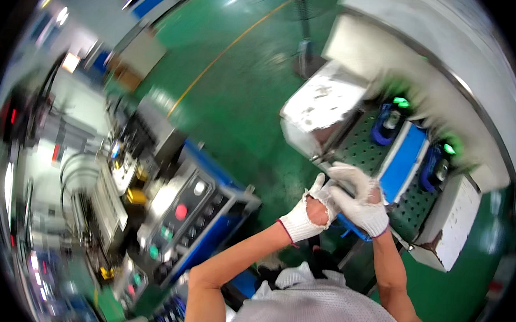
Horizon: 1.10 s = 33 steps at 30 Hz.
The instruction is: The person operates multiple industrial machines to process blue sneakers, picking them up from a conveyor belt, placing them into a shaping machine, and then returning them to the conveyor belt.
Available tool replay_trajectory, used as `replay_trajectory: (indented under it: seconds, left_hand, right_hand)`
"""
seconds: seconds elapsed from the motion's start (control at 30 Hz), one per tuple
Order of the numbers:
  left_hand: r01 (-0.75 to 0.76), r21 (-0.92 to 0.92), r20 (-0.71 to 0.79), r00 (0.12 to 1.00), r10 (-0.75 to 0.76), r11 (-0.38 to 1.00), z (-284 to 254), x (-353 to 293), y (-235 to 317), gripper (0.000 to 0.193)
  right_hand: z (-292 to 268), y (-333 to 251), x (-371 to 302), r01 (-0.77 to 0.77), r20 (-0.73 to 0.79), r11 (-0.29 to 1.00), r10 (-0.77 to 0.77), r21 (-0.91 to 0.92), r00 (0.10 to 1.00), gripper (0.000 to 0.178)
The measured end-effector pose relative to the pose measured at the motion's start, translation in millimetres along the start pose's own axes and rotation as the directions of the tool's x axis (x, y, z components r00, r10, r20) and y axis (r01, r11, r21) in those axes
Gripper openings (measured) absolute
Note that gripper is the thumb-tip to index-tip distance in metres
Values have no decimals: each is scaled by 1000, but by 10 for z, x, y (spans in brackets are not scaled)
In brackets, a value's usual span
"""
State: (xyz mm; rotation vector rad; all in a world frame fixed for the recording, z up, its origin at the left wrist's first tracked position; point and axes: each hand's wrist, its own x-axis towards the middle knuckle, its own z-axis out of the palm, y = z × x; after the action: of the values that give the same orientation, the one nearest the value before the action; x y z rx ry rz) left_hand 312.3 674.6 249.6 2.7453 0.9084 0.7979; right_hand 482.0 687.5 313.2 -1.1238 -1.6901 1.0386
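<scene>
My left hand (309,213) and my right hand (361,201), both in white knit gloves with bare skin showing at the wrist area, meet in front of my body. The right hand's thumb and curved fingers stand apart, with no object visible between them. Its fingertips overlap the left hand, whose thumb points up while its other fingers are mostly hidden. Beyond the right hand is a dark green perforated work surface (358,143) with a blue strip (404,163) across it. Two dark cylindrical devices with blue bases, one nearer (435,170) and one farther (388,122), stand there under green lights.
A white box-like cover (322,100) flanks the perforated surface's far side; a white panel (450,223) flanks its near side. To my left is a machine with a button panel (188,215). A fan stand (304,50) rests on the green floor (238,101).
</scene>
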Motion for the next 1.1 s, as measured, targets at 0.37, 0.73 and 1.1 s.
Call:
replay_trajectory:
  seconds: [0.37,0.73,1.1]
  left_hand:
    - [768,-82,4,638,-770,635,-576,-3626,1539,46]
    - [817,-559,-196,35,-980,141,-1051,-4921,3388,50]
    - [-187,-858,-257,-650,716,-478,725,-6422,6556,41]
  right_hand:
    - [3605,-1009,-1070,751,925,572,-354,330,-137,16]
    - [5544,-1862,-3067,274,464,752,-48,600,-885,14]
    - [6080,-1193,-3632,62,876,939,337,-337,-345,50]
